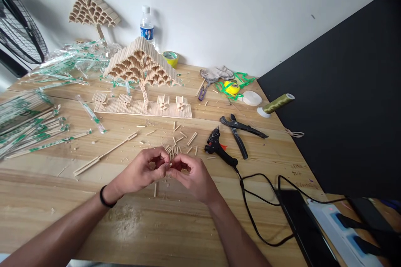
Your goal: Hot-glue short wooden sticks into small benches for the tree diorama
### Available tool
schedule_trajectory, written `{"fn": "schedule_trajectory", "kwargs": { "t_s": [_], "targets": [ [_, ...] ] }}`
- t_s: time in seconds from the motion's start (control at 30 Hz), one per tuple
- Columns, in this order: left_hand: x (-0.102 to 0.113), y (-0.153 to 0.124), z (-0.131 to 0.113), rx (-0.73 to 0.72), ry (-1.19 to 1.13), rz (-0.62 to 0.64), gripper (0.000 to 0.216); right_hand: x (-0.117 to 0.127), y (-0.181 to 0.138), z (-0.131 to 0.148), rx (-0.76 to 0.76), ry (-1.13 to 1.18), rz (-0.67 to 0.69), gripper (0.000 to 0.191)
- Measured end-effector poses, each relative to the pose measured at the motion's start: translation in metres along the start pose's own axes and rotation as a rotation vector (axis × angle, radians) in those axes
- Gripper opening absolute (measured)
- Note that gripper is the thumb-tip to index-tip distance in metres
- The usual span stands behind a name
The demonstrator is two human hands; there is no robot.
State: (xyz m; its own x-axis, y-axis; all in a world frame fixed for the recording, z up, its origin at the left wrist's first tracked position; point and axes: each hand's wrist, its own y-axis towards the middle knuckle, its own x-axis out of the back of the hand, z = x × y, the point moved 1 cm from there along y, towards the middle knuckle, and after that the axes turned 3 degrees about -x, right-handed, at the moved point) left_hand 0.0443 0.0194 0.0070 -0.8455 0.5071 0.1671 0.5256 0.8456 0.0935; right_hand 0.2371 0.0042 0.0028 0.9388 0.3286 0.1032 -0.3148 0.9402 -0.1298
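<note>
Holding up a tiny pale piece, approx. mid-table, just in front of the pile of short sticks. In L hand, thumb and index curled and pressed together on piece; in R hand, similar pinch from opposite side, tips nearly meeting L ones. Cannot tell exact grip or shape of piece, b/c mostly covered by fingers; prob. cut stick, as in pile. Nearby, on the wooden table, one loose stick below fingertips, not touched.

Judging from this, seems to be at a step of small finger work, maybe aligning or joining short parts; cannot confirm any glue at this size. For next move, prob. need steady pinch on both sides and small, slow turning, w/o too much pressure. In case of glue, would need to free one hand for the glue gun, lying to right of pile. Beyond pile, can see stick-built tree model, upright on slatted base, well apart from both hands.
</note>
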Motion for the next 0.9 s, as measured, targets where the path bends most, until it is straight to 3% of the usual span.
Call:
{"fn": "schedule_trajectory", "kwargs": {
  "t_s": [0.43,0.9],
  "targets": [
    [-0.0002,-0.0003,-0.0002,0.047,0.003,-0.014,0.02,0.0002,0.0005,-0.0006,-0.009,0.059,0.023,0.025],
    [-0.0026,0.0008,0.0009,0.154,-0.036,0.055,0.016,0.0008,-0.0027,-0.0021,0.069,-0.128,0.059,0.015]
  ]
}}
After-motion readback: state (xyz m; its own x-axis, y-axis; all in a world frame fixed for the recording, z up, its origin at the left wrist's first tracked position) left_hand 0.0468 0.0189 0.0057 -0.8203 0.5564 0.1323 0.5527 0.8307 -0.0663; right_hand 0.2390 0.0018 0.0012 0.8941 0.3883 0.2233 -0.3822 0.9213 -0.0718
